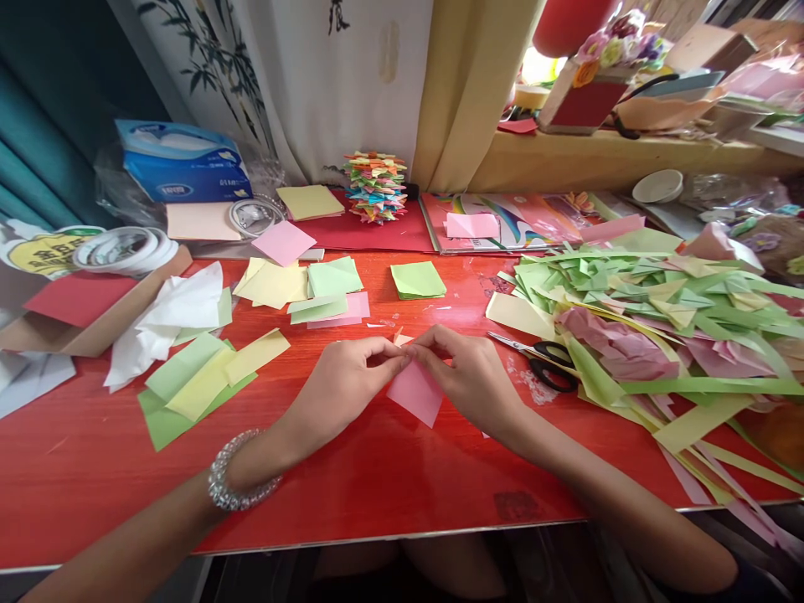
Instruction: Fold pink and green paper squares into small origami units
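Note:
A small square of pink paper (418, 392) lies between my hands on the red table, one corner pointing toward me. My left hand (348, 381) pinches its far corner, thumb and forefinger pressed together. Against those fingertips, my right hand (471, 377) grips the same corner from the other side. The fingers hide the pinched part, so its fold cannot be made out. Just beyond the fingertips a small peach scrap (402, 337) shows. Black-handled scissors (545, 362) rest to the right of my right hand.
Green paper squares (418, 280) sit ahead of my hands. Yellow sheets (270, 282) and green strips (194, 385) lie left. A heap of folded paper and offcuts (659, 293) covers the right side. Behind stand a colourful paper stack (375, 186) and a blue tissue pack (185, 163).

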Action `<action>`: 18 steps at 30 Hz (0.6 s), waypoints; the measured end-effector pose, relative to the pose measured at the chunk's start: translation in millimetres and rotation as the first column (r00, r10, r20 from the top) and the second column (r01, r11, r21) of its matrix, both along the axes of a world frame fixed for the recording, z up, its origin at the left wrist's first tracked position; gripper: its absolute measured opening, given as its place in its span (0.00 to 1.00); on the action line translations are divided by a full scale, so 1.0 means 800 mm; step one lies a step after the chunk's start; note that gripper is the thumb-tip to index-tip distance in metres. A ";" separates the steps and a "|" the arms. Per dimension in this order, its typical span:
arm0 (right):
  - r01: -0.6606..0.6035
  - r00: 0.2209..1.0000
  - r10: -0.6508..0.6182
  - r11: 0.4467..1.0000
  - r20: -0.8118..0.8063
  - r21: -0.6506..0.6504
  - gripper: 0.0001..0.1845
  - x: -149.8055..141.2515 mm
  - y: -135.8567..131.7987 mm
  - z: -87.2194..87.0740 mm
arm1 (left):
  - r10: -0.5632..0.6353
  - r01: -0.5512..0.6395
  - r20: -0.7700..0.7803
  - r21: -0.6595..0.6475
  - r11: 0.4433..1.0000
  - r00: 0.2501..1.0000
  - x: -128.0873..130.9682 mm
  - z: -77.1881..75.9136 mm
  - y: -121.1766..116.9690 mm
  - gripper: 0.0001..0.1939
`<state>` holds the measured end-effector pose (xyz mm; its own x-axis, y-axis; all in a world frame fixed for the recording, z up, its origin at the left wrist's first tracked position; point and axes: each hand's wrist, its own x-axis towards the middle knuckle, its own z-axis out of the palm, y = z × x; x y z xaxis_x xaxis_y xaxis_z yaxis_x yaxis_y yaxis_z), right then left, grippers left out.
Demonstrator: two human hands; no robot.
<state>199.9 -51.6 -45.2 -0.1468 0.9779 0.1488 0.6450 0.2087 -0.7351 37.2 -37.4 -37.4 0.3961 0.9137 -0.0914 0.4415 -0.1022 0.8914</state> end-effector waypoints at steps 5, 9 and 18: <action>0.049 0.997 -0.052 0.997 0.058 0.060 0.09 0.007 0.004 0.002 | 0.000 0.001 0.013 -0.042 0.999 1.000 -0.002 0.006 0.003 0.13; 0.220 0.974 -0.227 0.962 0.022 0.164 0.09 0.032 0.017 0.010 | -0.020 0.018 -0.028 -0.065 0.998 0.999 -0.006 0.010 0.005 0.10; 0.094 0.981 -0.088 0.995 -0.171 0.023 0.13 0.015 0.001 0.008 | 0.020 0.011 -0.079 0.376 0.927 0.997 -0.003 0.013 0.004 0.06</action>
<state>211.7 -50.8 -38.8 -0.0274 0.9805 0.1946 0.5290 0.1795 -0.8294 34.5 -34.6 -27.2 0.3973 0.8891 0.2274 0.5114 -0.4202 0.7496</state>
